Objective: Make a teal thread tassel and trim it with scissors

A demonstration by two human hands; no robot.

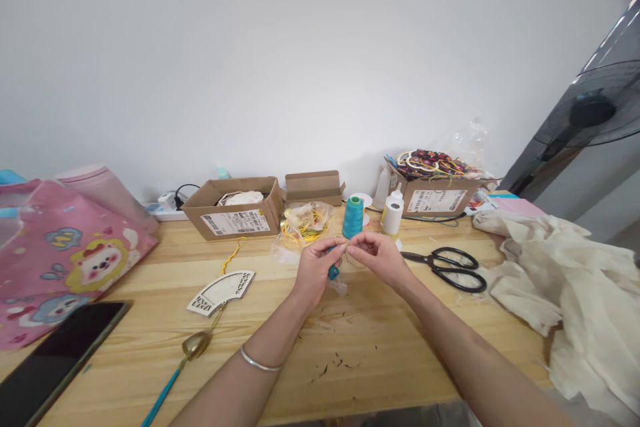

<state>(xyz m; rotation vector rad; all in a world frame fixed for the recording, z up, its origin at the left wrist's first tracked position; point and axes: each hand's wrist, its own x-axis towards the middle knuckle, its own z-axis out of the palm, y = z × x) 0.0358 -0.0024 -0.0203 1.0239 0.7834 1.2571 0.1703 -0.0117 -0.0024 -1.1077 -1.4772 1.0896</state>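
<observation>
My left hand [316, 265] and my right hand [379, 255] meet fingertip to fingertip above the wooden table [350, 347]. Both pinch a thin yellowish thread [346, 247] between them. A small teal piece [333, 271] shows under my left fingers. Just behind my hands stand a teal thread spool [353, 217] and a clear bag of yellow cords [306, 222]. A silver bangle [259, 362] circles my left wrist.
Black scissors [453, 267] lie to the right, beside crumpled cream cloth [565, 287]. A glue bottle [393, 213], cardboard boxes [235, 208] [440, 192], a wooden fan-shaped cutout [221, 291], a teal-handled tool [177, 370], a phone [55, 360] and a pink bag [60, 247] are around.
</observation>
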